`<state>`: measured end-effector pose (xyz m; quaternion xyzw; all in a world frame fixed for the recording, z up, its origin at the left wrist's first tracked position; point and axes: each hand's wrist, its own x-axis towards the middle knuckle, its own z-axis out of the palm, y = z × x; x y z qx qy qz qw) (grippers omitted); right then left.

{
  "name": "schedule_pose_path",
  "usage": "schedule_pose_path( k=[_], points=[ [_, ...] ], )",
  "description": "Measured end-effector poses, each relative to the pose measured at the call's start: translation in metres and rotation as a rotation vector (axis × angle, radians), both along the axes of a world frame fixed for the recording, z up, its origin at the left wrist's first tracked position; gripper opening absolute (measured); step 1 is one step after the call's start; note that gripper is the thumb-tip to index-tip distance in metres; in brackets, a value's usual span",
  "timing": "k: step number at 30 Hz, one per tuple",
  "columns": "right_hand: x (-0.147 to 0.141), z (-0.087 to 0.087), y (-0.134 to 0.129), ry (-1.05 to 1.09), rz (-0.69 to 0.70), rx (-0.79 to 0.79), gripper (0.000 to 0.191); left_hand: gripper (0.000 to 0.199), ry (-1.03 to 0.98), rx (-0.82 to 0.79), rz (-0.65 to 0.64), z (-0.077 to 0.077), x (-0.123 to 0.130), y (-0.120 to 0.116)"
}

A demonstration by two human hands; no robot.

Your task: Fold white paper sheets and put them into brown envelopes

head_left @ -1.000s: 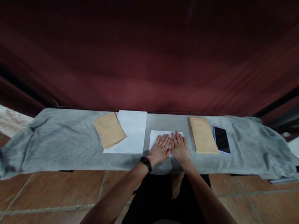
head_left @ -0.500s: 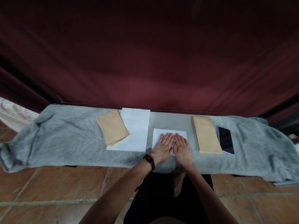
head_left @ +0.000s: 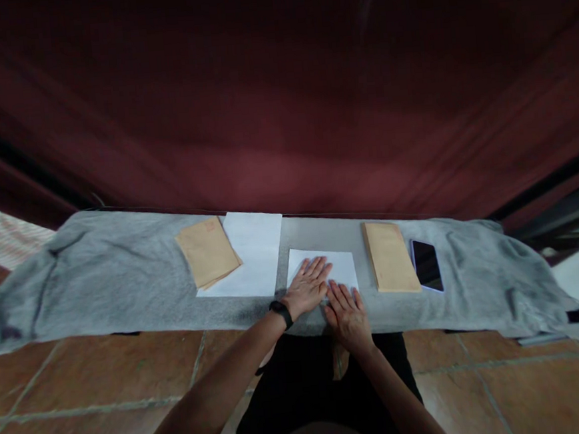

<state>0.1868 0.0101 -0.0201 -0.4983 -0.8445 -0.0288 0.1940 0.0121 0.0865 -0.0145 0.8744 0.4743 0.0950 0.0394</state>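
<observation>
Directly in front of me lies a white sheet of paper [head_left: 341, 264], its near edge partly covered by my hands. My left hand [head_left: 306, 289], with a dark band on its wrist, rests flat on the sheet with fingers stretched out. Lower and to its right, my right hand [head_left: 348, 316] also lies open, its fingertips on the sheet's near part. To the left is a larger white sheet [head_left: 256, 246], with a few brown envelopes [head_left: 209, 253] overlapping it. On the right sits a stack of brown envelopes [head_left: 392, 259].
A phone [head_left: 427, 265] with a dark screen lies right of the envelope stack. Grey cloth [head_left: 124, 277] covers the narrow bench. Dark red fabric [head_left: 274, 144] hangs along its far edge. Tiled floor [head_left: 141, 369] shows below the near edge.
My right hand has slid down toward the near edge of the sheet, away from my left hand's fingertips. My left hand stays flat on the paper. The view has shifted slightly.
</observation>
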Motion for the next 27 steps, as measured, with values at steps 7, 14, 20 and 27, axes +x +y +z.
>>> schedule_pose_path(
  k=[7, 14, 20, 27],
  points=[
    [0.0, 0.005, 0.0, -0.031, -0.007, -0.021, 0.046, 0.054, -0.019, 0.052, 0.077, -0.003, 0.001, 0.01],
    [0.001, 0.008, 0.001, -0.002, -0.003, -0.067, 0.047, 0.058, -0.032, 0.071, 0.232, -0.006, 0.003, 0.02],
    [-0.001, 0.008, 0.001, 0.008, -0.018, -0.088, 0.048, 0.063, -0.054, 0.066, 0.422, -0.01, 0.006, 0.022],
    [-0.004, 0.008, 0.0, 0.016, -0.047, -0.066, 0.049, 0.065, -0.063, 0.108, 0.554, -0.011, 0.002, 0.016]
  ],
)
